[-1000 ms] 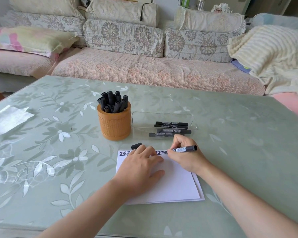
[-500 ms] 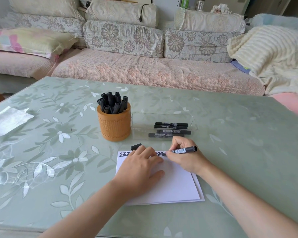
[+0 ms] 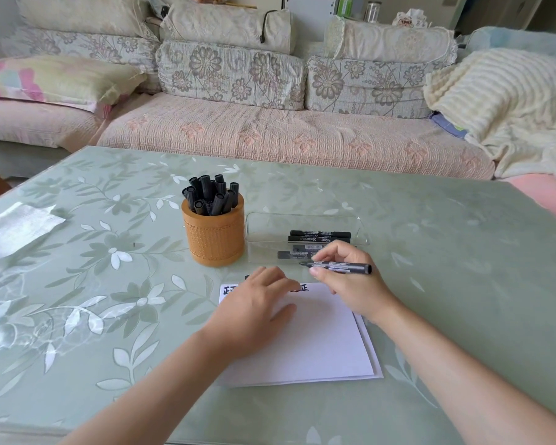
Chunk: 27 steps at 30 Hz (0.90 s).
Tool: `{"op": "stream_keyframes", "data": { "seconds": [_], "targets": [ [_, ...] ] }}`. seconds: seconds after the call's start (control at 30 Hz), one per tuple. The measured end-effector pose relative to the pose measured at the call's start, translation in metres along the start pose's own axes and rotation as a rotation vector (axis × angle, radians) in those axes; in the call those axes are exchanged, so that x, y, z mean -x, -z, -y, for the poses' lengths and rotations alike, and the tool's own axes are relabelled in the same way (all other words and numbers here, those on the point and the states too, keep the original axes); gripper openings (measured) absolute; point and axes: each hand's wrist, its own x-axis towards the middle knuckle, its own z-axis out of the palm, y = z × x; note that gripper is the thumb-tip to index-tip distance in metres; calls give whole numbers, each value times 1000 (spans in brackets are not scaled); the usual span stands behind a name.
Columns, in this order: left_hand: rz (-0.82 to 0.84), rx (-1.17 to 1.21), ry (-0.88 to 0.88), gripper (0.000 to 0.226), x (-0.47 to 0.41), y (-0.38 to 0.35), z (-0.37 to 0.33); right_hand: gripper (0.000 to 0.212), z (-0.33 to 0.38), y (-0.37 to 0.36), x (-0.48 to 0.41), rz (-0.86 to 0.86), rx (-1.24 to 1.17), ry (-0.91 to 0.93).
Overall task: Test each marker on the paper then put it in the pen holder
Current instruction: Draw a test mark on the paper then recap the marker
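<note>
While the head camera looked down over the table (image 3: pixel 446 252), the right grip (image 3: pixel 347 284) was clenched round a black marker (image 3: pixel 341 268), pinching it between thumb and fingers near the uncapped end. The marker lay almost level, its bare tip pointing left and its butt sticking out to the right of the knuckles. The tip was off the paper (image 3: pixel 328 342) and appeared just beyond the sheet's far edge, in front of the clear tray (image 3: pixel 302 220).

The left grip (image 3: pixel 257 306) rested palm down on the paper's upper left part, fingers loosely bent and holding nothing that could be seen. A row of black test marks (image 3: pixel 228 289) ran along the sheet's far edge, partly hidden by those fingers. A second sheet showed under the first at the right and near edges.

Beyond the paper to the left stood the orange pen holder (image 3: pixel 214 236), filled with capped black markers (image 3: pixel 211 195). Just beside it on the right, the clear tray held several more markers (image 3: pixel 320 234) lying flat.

Behind the table stretched a sofa (image 3: pixel 270 133) with flowered cushions, a cream blanket (image 3: pixel 511 107) heaped at its right end.
</note>
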Motion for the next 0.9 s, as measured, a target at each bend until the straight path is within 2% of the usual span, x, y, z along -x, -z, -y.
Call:
{"op": "stream_keyframes", "data": {
  "seconds": [0.13,0.3,0.5,0.7,0.9],
  "targets": [
    [-162,-14,85,23,-8,11,18,28,12,1,-2,96,15,68],
    [-174,-16,261,18,-12,17,33,62,16,5,0,325,119,90],
    [-72,-45,344,21,-16,16,37,45,25,2,3,385,18,-46],
    [-38,-47,373,13,-20,16,39,22,26,5,2,229,190,26],
    [-164,27,270,6,-24,28,31,22,17,10,-2,-12,575,143]
  ]
}}
